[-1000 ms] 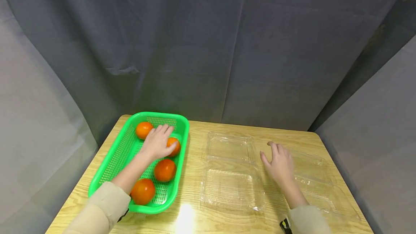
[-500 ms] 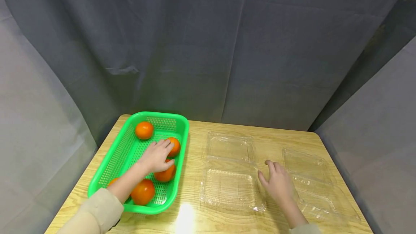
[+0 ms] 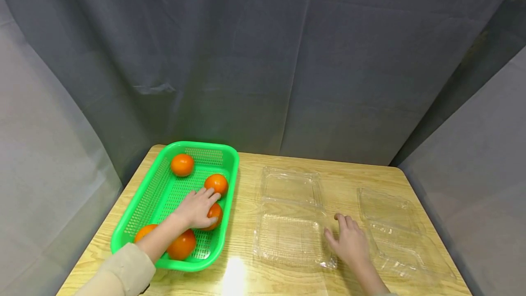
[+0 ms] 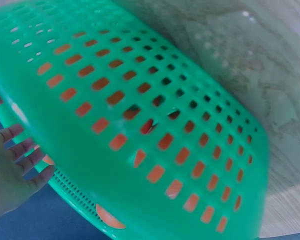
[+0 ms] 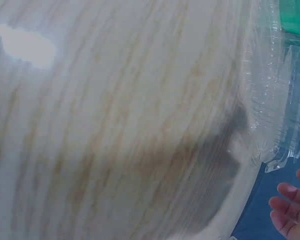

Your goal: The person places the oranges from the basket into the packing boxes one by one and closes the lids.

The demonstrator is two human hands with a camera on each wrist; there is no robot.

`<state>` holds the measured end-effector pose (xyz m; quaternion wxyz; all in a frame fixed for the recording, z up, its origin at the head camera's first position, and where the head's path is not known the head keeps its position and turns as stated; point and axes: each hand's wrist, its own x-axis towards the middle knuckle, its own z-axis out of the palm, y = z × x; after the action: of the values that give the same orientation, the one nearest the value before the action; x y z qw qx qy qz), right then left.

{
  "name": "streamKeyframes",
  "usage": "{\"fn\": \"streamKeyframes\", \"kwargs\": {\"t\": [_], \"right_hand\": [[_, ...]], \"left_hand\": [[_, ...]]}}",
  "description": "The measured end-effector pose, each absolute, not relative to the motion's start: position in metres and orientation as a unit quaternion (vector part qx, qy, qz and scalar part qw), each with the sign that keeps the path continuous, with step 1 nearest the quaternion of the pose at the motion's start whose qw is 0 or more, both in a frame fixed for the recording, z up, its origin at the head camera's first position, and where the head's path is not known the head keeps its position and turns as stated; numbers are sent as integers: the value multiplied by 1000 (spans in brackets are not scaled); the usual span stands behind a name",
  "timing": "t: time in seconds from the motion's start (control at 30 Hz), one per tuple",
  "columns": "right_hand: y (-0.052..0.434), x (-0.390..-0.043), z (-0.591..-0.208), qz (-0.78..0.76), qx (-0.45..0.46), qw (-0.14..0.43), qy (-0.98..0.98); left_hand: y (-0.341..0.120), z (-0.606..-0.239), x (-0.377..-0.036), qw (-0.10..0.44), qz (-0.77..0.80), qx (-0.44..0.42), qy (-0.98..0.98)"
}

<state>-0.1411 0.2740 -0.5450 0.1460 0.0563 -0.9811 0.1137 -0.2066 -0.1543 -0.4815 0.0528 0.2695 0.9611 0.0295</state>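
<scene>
My left hand (image 3: 196,209) hovers inside a green plastic basket (image 3: 135,204), over a round orange fruit (image 3: 215,216) that it partly covers. In the left wrist view its fingers (image 4: 27,160) are spread past the basket rim, with nothing seen between them. Another orange fruit (image 3: 216,183) lies just beyond the fingertips, and one more (image 3: 182,165) sits in the far corner. Near my forearm are further fruits (image 3: 181,245), partly hidden. My right hand (image 3: 350,243), fingers loosely bent and holding nothing, is beside an opened clear plastic clamshell box (image 3: 293,232).
A second opened clear clamshell box (image 3: 394,232) lies to the right of my right hand. Both boxes lie on a wood-grain table (image 3: 242,177), the basket at its left side. Grey curtains (image 3: 263,81) enclose the back and sides.
My left hand has come nearer to me, from the far fruits to one further forward. The fruit beyond its fingertips has shifted slightly left. My right hand has drawn back towards me.
</scene>
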Motion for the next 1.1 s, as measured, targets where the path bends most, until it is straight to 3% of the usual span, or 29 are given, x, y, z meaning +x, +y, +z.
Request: {"fn": "streamKeyframes", "kwargs": {"t": [0.63,1.1], "right_hand": [[272,-136,-548,114,41,39,-992],[269,-138,-546,118,38,21,-992]], "left_hand": [[-157,-501,-200,82,46,252,963],[-158,-511,-199,66,32,265,961]]}}
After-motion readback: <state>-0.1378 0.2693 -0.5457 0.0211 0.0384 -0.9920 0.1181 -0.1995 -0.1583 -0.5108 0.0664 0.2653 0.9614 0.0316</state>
